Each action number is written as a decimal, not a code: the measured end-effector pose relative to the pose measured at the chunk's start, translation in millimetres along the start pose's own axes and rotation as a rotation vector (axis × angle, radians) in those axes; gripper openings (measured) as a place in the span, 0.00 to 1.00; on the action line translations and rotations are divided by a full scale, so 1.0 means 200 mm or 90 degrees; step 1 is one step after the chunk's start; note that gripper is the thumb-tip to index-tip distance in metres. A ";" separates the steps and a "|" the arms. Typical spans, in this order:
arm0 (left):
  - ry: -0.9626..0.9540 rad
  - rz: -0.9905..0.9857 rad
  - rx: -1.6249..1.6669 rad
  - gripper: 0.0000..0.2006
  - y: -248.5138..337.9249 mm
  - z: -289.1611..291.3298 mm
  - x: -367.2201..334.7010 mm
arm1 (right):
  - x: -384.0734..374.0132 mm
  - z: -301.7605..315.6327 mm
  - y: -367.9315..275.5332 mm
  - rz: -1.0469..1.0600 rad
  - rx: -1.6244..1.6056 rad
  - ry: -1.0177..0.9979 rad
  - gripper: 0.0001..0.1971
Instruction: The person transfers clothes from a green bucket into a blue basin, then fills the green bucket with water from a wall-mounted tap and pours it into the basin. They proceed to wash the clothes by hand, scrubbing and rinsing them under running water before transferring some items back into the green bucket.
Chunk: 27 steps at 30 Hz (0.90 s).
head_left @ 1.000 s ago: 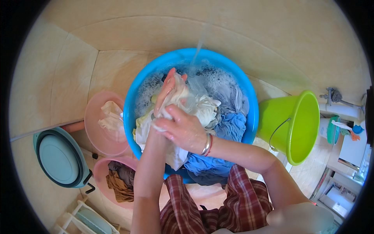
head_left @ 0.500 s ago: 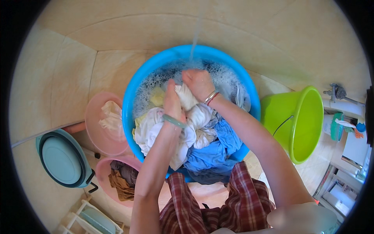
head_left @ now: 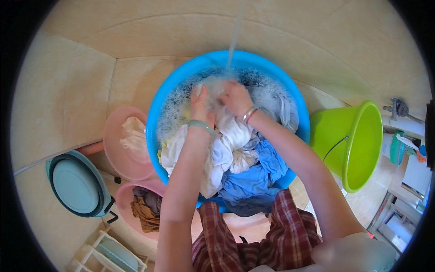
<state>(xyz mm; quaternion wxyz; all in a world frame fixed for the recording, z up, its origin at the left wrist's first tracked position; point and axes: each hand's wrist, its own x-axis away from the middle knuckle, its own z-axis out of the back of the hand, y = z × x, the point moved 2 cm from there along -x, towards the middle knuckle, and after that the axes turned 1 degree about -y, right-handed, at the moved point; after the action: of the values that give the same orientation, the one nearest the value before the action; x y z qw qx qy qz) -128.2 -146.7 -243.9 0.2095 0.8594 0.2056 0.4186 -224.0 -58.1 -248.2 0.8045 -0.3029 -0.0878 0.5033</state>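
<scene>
A large blue tub (head_left: pixel 156 97) holds sudsy water and wet laundry. Toward its far side, my left hand (head_left: pixel 199 103) is closed on a white cloth, a bit of which shows by the thumb. My right hand (head_left: pixel 237 98) is closed just beside it, fingertips blurred among the foam, on what appears to be the same cloth. A thin water stream (head_left: pixel 234 43) falls into the tub beyond my hands. Nearer me lie white garments (head_left: pixel 235 133) and a blue garment (head_left: pixel 247 181), with a dark one against the near rim.
A lime-green bucket (head_left: pixel 326 131) is tilted at the right. To the left are a pink basin (head_left: pixel 113 154) with a pale cloth, another pink basin (head_left: pixel 124 208) with brown and dark clothes, and a teal folding basin (head_left: pixel 74 186). A wall tap (head_left: pixel 395 108) is at far right.
My hands have lowered the white cloth into the suds, and much of it is now hidden by foam and splashing water. The whole view has shifted slightly.
</scene>
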 end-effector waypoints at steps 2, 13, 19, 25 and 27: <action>-0.195 0.113 0.097 0.16 0.01 0.02 -0.01 | 0.06 0.13 -0.26 0.058 -0.091 0.028 0.11; -0.562 0.303 0.248 0.17 -0.01 -0.04 0.06 | 0.10 0.31 -0.72 0.171 0.027 0.126 0.09; -0.154 0.098 0.127 0.15 -0.01 -0.06 0.19 | -0.02 0.20 -0.46 0.103 -0.124 0.171 0.06; -0.019 -0.039 -0.163 0.19 0.02 -0.13 0.19 | -0.05 0.12 0.04 -0.171 -0.061 0.121 0.13; -0.001 -0.010 -0.111 0.21 0.02 -0.08 0.14 | -0.02 0.11 0.10 -0.227 -0.038 0.114 0.14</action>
<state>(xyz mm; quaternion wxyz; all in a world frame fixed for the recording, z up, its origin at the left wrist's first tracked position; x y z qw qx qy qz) -124.9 -132.5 -214.6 0.2871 0.8366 0.1745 0.4327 -250.7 -45.8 -242.2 0.8760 -0.3498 -0.0832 0.3213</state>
